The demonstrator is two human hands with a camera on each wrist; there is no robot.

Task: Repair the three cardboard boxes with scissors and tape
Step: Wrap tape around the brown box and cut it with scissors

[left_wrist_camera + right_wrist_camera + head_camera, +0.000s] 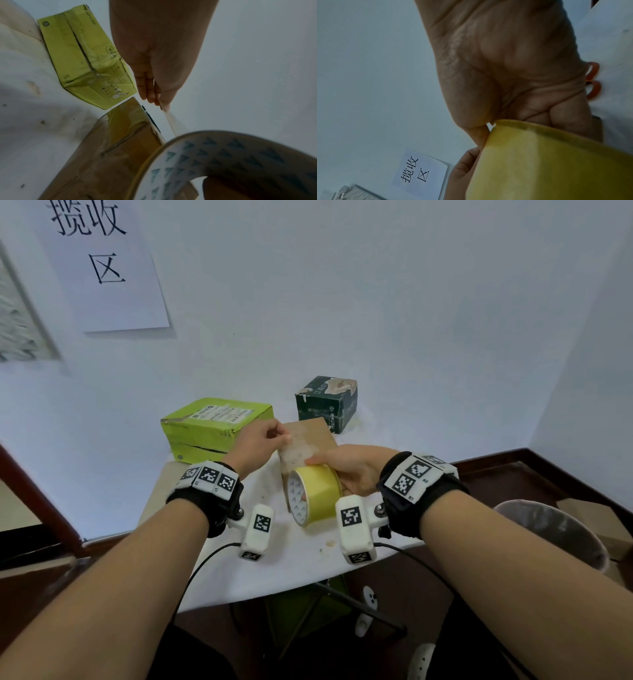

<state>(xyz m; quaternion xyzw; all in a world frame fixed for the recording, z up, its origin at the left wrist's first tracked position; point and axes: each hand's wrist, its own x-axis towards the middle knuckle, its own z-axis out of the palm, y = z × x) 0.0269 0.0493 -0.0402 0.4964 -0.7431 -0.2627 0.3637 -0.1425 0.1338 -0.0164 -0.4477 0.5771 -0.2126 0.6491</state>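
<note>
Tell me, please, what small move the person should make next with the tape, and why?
Probably lay the pulled strip down on the brown box. The left hand pinches the free end of the tape, the right hand holds the yellow tape roll, and the strip is stretched just above that box, not yet cut. The scissors lie beside the right hand.

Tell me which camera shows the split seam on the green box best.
The left wrist view: the green box fills the upper left, its torn seam running open along the face. The head view shows the same box smaller, its gap only a dark line. The right wrist view misses it entirely.
</note>
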